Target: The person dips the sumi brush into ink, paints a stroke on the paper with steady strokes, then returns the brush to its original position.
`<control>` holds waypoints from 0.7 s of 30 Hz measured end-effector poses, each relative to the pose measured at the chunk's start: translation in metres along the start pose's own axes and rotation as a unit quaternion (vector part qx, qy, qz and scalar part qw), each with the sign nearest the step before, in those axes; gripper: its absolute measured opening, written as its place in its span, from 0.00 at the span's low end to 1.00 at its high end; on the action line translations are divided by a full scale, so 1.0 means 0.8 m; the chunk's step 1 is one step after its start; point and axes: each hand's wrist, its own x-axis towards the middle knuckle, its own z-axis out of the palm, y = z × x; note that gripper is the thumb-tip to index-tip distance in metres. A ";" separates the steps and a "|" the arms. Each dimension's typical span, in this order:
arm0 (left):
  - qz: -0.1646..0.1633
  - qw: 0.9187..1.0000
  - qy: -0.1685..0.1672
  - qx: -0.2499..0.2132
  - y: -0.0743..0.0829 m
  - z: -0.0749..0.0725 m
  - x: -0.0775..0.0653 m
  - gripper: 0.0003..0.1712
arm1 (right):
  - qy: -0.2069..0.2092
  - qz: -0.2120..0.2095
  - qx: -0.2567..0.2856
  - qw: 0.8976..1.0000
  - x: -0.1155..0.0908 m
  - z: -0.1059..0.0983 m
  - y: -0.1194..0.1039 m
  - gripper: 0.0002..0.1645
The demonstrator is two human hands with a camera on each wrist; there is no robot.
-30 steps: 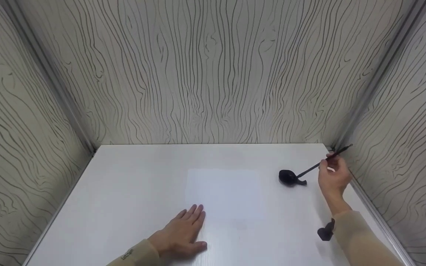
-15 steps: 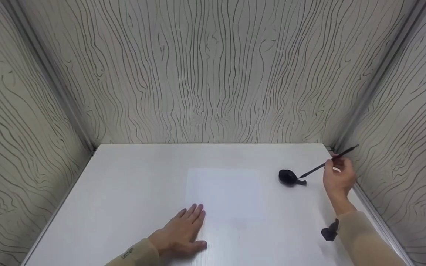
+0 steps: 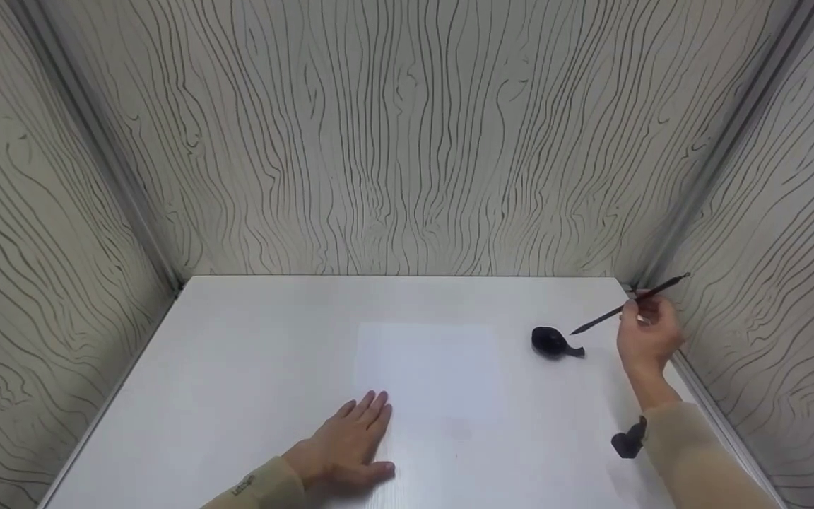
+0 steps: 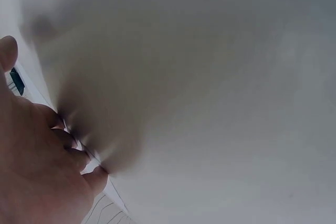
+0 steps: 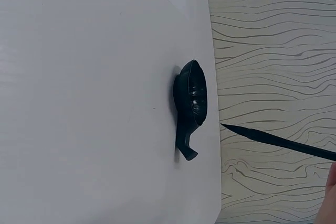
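Observation:
My right hand [image 3: 651,336] pinches a dark writing brush [image 3: 596,322] by its handle, its pointed tip aimed down and left. Just left of that tip, a small black ink dish [image 3: 547,342] with a short curved handle sits on the table; in the right wrist view the brush [image 5: 278,141] is apart from the dish [image 5: 190,95]. My left hand [image 3: 350,442] lies flat, fingers straight, its fingertips at the lower left corner of a sheet of white paper [image 3: 428,367]. In the left wrist view the left hand [image 4: 47,161] touches the pale surface.
The white table [image 3: 258,339] is bounded by wood-grain patterned panels [image 3: 393,141] at the back and both sides. Metal posts [image 3: 725,141] stand at the back corners. A black wrist device [image 3: 629,440] hangs under the right sleeve.
My right hand has drawn back to the right with the brush, whose tip has come away from the ink dish. The left hand has stayed in place.

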 end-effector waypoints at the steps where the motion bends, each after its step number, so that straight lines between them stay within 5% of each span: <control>1: -0.001 1.000 0.000 0.000 0.000 0.000 0.000 0.61 | -0.002 -0.001 0.002 1.000 -0.001 0.001 -0.001 0.18; 21: -0.002 1.000 0.006 0.007 -0.001 0.003 0.003 0.62 | -0.035 -0.061 0.070 0.995 -0.020 0.034 -0.026 0.14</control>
